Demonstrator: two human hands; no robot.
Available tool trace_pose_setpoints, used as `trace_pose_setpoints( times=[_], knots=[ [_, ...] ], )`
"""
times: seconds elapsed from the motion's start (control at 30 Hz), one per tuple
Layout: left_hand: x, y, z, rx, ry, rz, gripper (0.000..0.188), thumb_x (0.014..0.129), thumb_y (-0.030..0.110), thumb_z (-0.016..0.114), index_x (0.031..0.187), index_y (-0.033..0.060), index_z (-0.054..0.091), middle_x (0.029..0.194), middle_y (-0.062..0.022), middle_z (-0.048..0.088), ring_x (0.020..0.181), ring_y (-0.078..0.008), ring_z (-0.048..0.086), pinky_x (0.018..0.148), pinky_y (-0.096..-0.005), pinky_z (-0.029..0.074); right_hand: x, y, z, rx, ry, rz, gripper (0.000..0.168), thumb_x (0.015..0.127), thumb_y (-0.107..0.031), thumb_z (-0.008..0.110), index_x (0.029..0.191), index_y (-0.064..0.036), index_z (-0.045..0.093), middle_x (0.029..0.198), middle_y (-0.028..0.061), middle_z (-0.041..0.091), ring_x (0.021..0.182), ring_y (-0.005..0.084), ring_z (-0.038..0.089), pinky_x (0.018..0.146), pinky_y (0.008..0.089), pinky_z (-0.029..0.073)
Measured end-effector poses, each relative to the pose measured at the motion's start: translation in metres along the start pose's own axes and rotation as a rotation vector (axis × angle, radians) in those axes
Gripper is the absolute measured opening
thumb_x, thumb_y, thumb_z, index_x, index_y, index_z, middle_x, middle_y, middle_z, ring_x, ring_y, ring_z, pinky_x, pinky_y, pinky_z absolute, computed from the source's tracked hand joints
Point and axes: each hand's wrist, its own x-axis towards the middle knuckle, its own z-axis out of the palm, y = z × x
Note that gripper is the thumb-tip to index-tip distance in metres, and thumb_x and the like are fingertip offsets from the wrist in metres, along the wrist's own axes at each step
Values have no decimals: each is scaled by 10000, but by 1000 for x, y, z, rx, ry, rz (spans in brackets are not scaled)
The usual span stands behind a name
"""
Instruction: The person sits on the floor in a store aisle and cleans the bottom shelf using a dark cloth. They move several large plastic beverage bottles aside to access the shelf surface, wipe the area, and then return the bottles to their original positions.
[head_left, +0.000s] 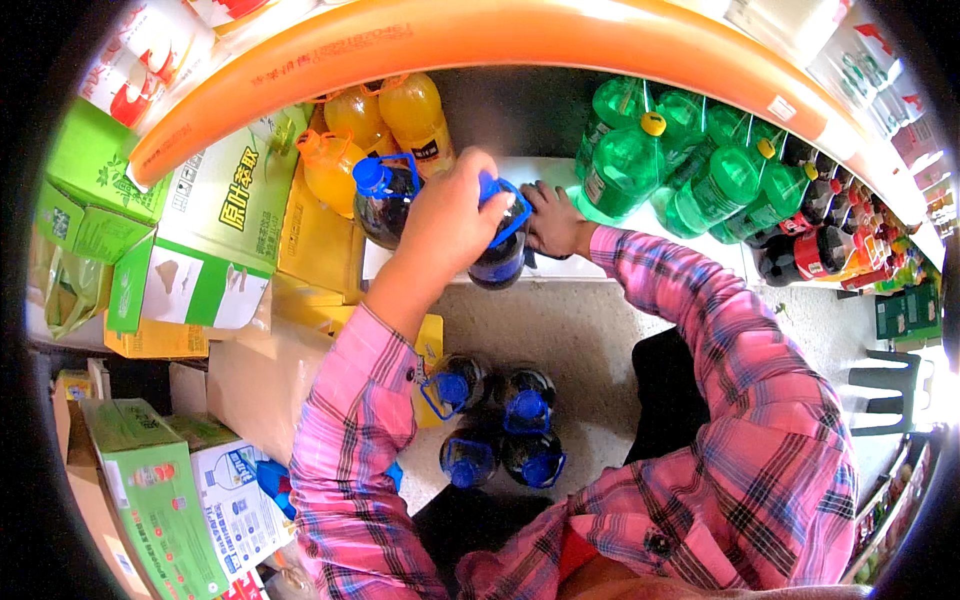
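My left hand (459, 206) grips the blue handle of a dark plastic bottle (498, 262) at the front edge of a white shelf (600, 261). On the far side of that bottle, my right hand (556, 219) rests palm down with spread fingers, close against its side; a small dark thing shows under the palm. Another dark bottle with a blue cap (381, 206) stands on the shelf left of my left hand. Several more blue-capped dark bottles (529, 405) stand upright on the floor below, between my arms.
Orange drink bottles (412, 112) stand at the back left, green bottles (622, 169) and cola bottles (806, 255) to the right. An orange shelf edge (480, 37) arches overhead. Cartons (225, 202) are stacked at the left, with others (150, 487) lower down. A dark stool (889, 390) is far right.
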Motion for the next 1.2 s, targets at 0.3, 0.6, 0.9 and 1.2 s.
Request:
trace_pose_setpoints(
  times=[0.3,0.6,0.9,1.2],
  knots=[
    [-15,-3,-2,-15,5,36,297,832,210,662,1012,46,493,938,-219,626,898,-412,610,787,-454,476,89,8,64,184,-121,149,763,873,-442,544,1516,-229,194,1541,204,201,1396,479,195,1051,713,189],
    [-20,-8,-6,45,-9,-21,321,829,227,665,1033,50,492,938,-225,636,892,-423,609,776,-470,477,137,22,59,126,-105,300,600,908,-422,404,1432,-129,389,1470,187,379,1370,399,316,1136,476,253],
    [-16,-9,-4,8,5,39,309,830,216,653,1035,44,500,929,-222,628,895,-424,602,786,-466,469,126,37,45,404,-25,823,691,861,-417,481,1446,-71,360,1476,222,361,1359,407,342,1137,523,231],
    [-10,-2,-1,-11,7,36,312,832,216,648,1046,43,501,929,-229,621,889,-421,594,783,-466,470,125,37,77,318,87,536,690,872,-476,475,1420,-68,372,1430,256,400,1295,422,414,1081,580,265]
  ],
)
